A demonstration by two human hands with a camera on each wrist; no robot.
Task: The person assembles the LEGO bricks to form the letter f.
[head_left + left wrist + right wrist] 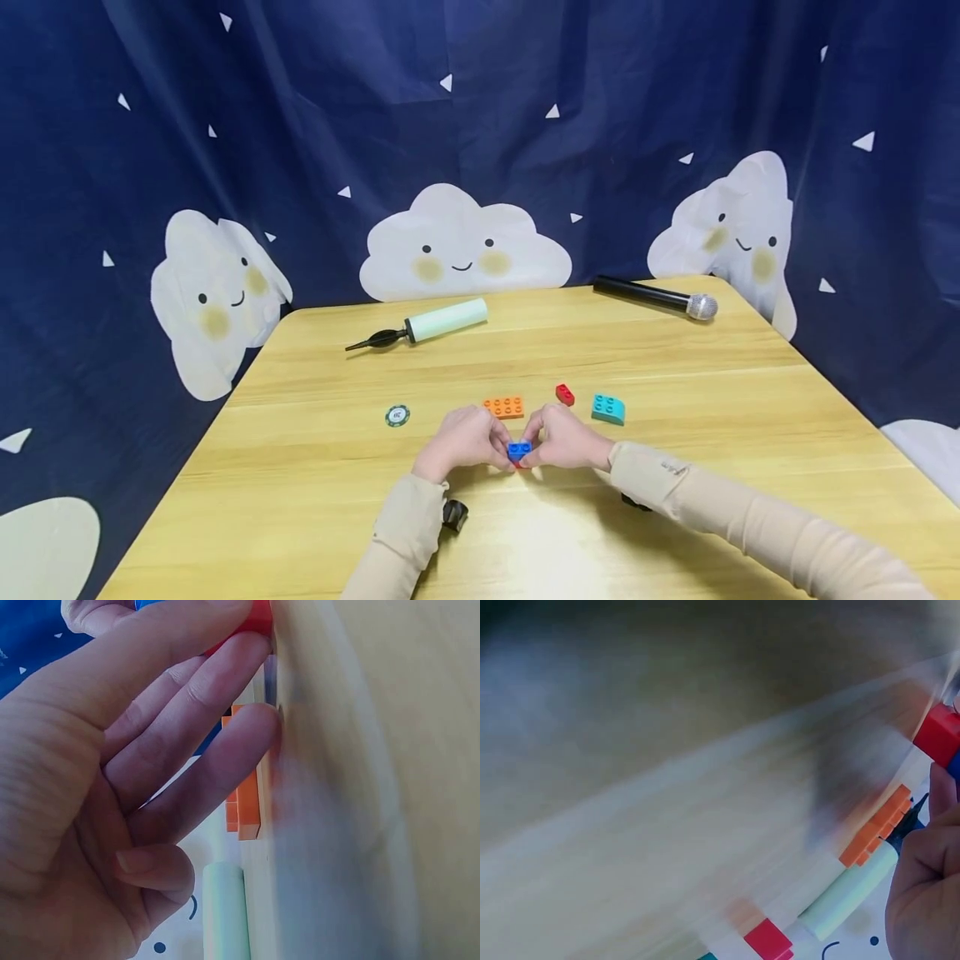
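A blue toy brick (pixel 519 451) sits on top of a red toy brick (pixel 937 733), low over the table in front of the person. My left hand (pixel 465 437) pinches the red brick from the left, its other fingers spread loosely beside the tabletop. From the right, my right hand (pixel 566 440) grips the blue brick. Fingers hide much of both bricks. Just behind the hands lies an orange brick (pixel 503 407) with several studs. A smaller red brick (pixel 565 394) and a teal brick (pixel 607 409) with one rounded end lie behind the right hand.
To the left lies a round poker chip (pixel 397 415). Farther back are a pale green hand pump (pixel 450 319) with a black nozzle and a black microphone (pixel 645 293) near the table's far edge. A dark blue curtain (pixel 495 142) with clouds hangs behind the wooden table (pixel 300 467).
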